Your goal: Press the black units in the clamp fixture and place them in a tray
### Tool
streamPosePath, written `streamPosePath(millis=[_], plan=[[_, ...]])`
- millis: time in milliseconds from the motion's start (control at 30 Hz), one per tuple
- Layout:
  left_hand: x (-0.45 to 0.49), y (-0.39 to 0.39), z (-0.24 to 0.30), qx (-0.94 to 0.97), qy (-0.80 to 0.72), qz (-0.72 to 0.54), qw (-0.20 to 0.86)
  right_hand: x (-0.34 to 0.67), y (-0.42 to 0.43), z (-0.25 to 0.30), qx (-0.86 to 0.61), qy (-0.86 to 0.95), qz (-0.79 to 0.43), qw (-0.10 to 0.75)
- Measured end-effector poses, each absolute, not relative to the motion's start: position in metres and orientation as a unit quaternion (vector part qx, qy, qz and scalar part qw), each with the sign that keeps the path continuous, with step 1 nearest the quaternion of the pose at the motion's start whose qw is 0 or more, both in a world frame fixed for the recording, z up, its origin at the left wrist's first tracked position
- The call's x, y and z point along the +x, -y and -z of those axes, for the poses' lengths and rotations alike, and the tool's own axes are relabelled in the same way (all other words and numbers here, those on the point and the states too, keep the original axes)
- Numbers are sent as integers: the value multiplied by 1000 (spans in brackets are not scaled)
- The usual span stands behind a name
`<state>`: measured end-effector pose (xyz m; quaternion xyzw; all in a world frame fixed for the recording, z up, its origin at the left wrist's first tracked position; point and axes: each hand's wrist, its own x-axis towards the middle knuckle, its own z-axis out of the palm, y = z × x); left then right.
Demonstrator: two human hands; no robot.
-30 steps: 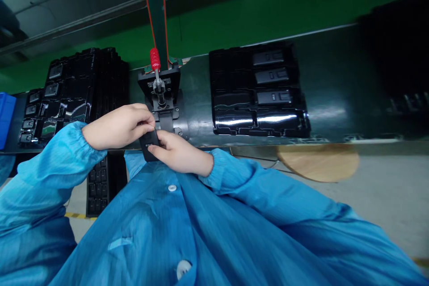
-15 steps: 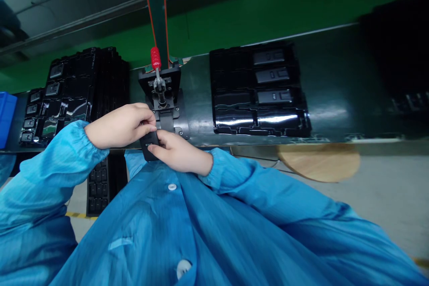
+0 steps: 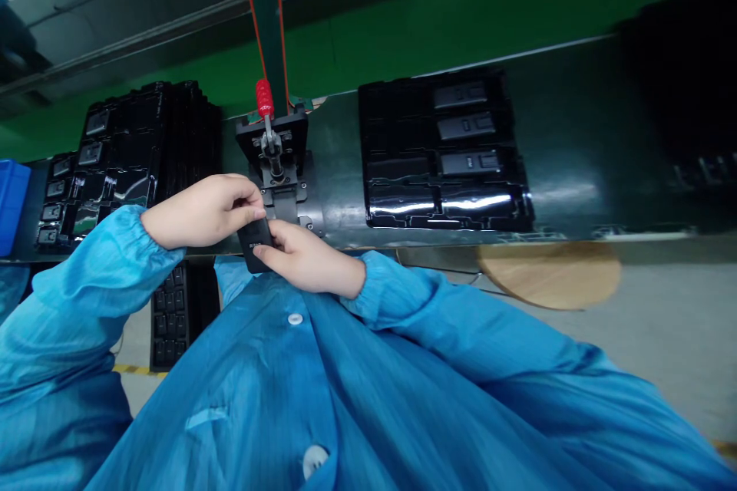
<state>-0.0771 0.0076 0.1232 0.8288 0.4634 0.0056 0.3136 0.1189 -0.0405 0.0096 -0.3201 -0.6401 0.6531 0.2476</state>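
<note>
Both hands meet on a small black plastic case (image 3: 254, 248) with pale lettering on its face, held at the bench's front edge close to my body. My left hand (image 3: 210, 209) pinches its upper end, thumb and fingertips together. From the other side my right hand (image 3: 305, 255) grips the case, its thumb lying across the lettered face. Just beyond the hands stands a toggle clamp fixture (image 3: 278, 157) with a red handle (image 3: 264, 98), raised upright. The fingers hide the top of the case and part of its right side.
A black tray (image 3: 403, 169) holding several dark plastic parts lies right of the fixture. Stacked black trays (image 3: 135, 126) stand to the left, beside a blue bin (image 3: 12, 203). Below the bench are a black tray of parts (image 3: 168, 322) and a round wooden stool (image 3: 550, 275).
My left hand has shifted slightly up along the case, so more of its face shows. The right hand keeps its hold, and the surroundings look the same.
</note>
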Motion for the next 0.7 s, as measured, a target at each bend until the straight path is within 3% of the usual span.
streamPosePath(millis=[700], plan=[[-71, -8, -115, 847, -457, 15, 271, 118, 46, -4, -337, 633, -656, 235]])
